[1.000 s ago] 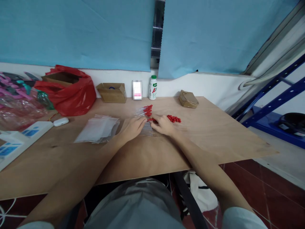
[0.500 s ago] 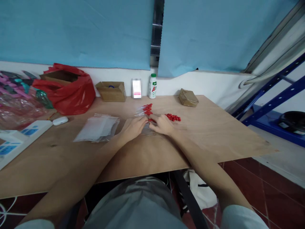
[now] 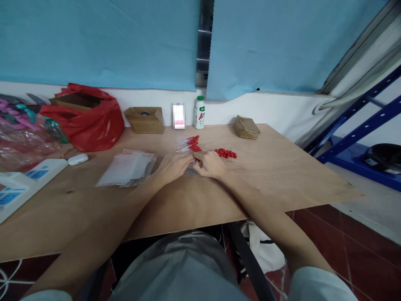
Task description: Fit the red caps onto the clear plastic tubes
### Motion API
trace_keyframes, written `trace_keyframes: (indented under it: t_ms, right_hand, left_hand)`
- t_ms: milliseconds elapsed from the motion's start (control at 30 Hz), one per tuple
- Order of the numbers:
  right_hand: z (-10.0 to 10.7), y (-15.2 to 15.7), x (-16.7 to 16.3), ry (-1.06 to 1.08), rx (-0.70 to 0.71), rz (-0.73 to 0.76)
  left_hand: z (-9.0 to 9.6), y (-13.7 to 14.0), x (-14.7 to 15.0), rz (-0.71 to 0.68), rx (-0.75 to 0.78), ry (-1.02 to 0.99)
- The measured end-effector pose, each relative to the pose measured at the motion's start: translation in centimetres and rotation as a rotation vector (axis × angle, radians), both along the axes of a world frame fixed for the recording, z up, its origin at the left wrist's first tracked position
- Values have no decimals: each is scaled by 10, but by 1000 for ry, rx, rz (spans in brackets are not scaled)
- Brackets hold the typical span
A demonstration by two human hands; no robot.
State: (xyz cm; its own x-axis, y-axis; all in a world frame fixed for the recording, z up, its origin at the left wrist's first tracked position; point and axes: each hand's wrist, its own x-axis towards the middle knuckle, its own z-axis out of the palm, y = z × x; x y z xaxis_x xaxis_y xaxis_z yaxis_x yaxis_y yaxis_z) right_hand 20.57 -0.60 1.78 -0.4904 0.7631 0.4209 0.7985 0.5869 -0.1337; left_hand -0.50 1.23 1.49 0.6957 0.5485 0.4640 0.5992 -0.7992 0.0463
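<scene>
Loose red pieces [image 3: 226, 153], heaped just beside the right hand [image 3: 210, 164], could be scattered by a knuckle bump; thin clear rods [image 3: 191, 170], partly under the fingers, could be rolled askew by a brush; left hand [image 3: 176, 166] and right are held fingertip to fingertip, fingers curled; whether anything is pinched can't be told; red-ended sticks [image 3: 194, 143] are seen just beyond.

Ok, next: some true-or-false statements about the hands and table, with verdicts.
1. The left hand and right hand are close together. True.
2. The round red pieces lie left of both hands. False: the round red pieces are beside the right hand.
3. Thin clear sticks show between the hands. True.
4. The flat clear bags lie right of both hands. False: the flat clear bags lie on the left.
5. The bottle has a green cap. True.
</scene>
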Motion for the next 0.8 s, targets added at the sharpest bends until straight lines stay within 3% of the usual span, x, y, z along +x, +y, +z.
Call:
trace_keyframes:
  t_ms: [433,800]
  right_hand:
    - [1,-1,-1,-78,26,-22]
    - [2,1,11,36,-39,-35]
  left_hand:
    - [3,7,-4,-88,-28,-5]
    - [2,2,-6,60,-47,-102]
